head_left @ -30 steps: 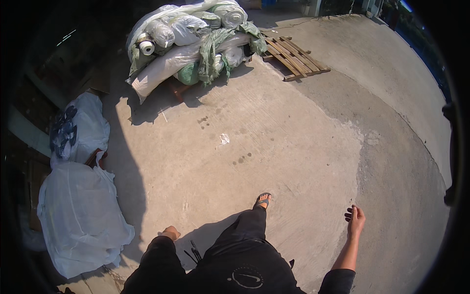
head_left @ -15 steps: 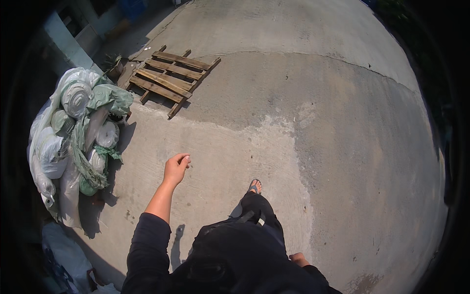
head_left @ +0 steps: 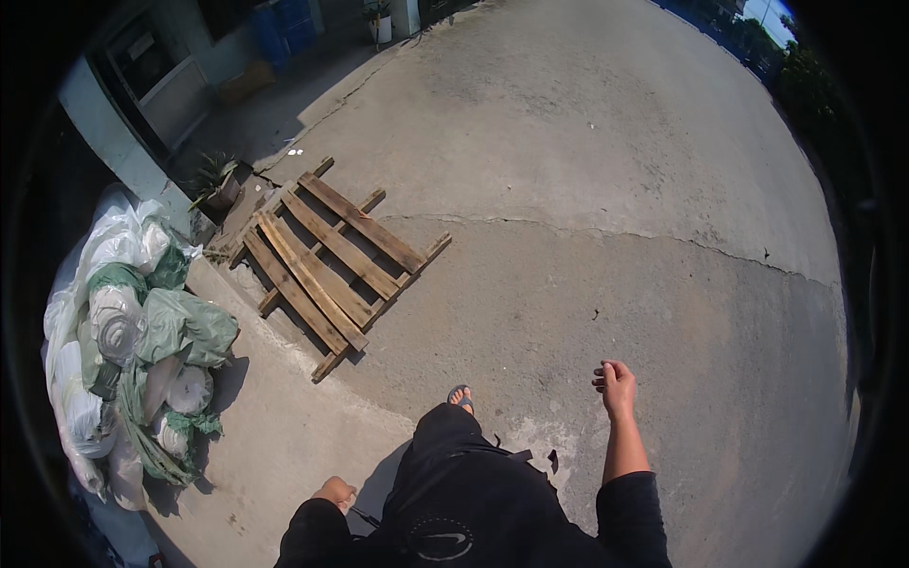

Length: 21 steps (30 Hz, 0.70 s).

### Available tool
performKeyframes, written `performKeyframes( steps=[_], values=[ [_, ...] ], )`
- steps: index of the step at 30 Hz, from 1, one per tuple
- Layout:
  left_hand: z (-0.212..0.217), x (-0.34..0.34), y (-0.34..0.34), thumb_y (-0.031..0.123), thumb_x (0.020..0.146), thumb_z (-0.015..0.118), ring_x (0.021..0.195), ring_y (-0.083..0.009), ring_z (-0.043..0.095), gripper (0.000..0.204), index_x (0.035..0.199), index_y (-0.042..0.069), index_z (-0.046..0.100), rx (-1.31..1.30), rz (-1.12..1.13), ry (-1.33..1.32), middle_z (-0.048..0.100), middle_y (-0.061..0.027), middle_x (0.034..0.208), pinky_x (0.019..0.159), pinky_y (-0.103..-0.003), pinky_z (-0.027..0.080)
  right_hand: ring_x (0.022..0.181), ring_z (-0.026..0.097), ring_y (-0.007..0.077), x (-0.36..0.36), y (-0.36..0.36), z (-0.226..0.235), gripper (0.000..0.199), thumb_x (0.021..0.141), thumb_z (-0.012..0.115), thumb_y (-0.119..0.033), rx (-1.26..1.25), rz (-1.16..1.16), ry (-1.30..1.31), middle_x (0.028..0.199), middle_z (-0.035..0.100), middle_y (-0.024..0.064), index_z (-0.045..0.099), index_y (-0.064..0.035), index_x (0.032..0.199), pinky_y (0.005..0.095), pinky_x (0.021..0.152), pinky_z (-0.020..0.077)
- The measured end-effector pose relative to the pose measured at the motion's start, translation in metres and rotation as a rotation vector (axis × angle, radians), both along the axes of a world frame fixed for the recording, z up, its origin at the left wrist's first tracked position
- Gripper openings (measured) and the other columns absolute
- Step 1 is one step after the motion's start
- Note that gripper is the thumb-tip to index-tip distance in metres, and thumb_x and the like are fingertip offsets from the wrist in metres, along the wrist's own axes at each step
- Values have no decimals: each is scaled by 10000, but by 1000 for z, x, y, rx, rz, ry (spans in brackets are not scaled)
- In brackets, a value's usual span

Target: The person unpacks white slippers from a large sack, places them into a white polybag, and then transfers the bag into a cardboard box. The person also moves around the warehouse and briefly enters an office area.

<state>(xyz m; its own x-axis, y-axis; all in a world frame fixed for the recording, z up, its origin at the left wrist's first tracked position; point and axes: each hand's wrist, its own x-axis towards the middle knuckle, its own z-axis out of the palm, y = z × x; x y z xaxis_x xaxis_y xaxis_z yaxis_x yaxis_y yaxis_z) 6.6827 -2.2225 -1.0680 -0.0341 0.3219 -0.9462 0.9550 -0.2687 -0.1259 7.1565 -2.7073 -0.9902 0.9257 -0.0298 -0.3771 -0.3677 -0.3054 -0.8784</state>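
Low beside my left hip hangs my left hand point(head_left: 333, 492), its fingers curled in and nothing visible in them. Farther forward on the other side is my right hand point(head_left: 617, 383), loosely bent with the fingers a little apart; it holds nothing. Neither hand touches any object. One foot in a dark flip-flop point(head_left: 461, 398) shows ahead of my dark trousers. The nearest large thing ahead is a wooden pallet point(head_left: 346, 256), lying flat on the concrete to the front left.
A heap of white and green plastic-wrapped rolls point(head_left: 142, 350) stands at the left. Behind the pallet are a potted plant point(head_left: 220, 185) and a pale blue pillar point(head_left: 123, 142). Blue drums point(head_left: 284, 33) stand in the shade. Cracked concrete ground point(head_left: 644, 170) stretches ahead.
The pallet and the wrapped rolls have come lower in view as I walk forward. My left hand has swung back to my hip, and my right hand has swung forward.
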Motion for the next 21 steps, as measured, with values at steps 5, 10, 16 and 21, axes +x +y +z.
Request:
performKeyframes(
  steps=[5,10,16,21],
  values=[
    [80,468,97,298,891,629,850,-289,685,311,1014,26,716,301,1,-953,712,-169,898,777,-374,523,669,712,231,3,-63,-144,263,918,594,-211,-311,427,837,891,711,116,682,6,1037,371,534,567],
    [159,782,156,233,933,608,843,-191,655,303,1137,14,657,322,-144,-1565,698,-120,992,754,-320,510,848,712,252,160,-91,-334,292,872,652,-237,-841,1131,714,983,727,91,691,9,1024,406,767,561],
    [37,853,222,318,892,637,1007,-329,658,423,1201,28,639,409,197,-747,679,-172,1124,875,-408,504,747,718,288,710,191,-241,251,812,654,-145,-884,841,616,835,725,166,698,45,970,401,671,562],
    [-53,712,270,299,942,544,658,-251,683,259,982,82,680,178,563,-144,686,-109,827,516,-364,531,618,649,168,1110,576,-44,282,965,539,-226,-217,589,-207,863,697,97,651,9,1074,303,526,486]
  ],
)
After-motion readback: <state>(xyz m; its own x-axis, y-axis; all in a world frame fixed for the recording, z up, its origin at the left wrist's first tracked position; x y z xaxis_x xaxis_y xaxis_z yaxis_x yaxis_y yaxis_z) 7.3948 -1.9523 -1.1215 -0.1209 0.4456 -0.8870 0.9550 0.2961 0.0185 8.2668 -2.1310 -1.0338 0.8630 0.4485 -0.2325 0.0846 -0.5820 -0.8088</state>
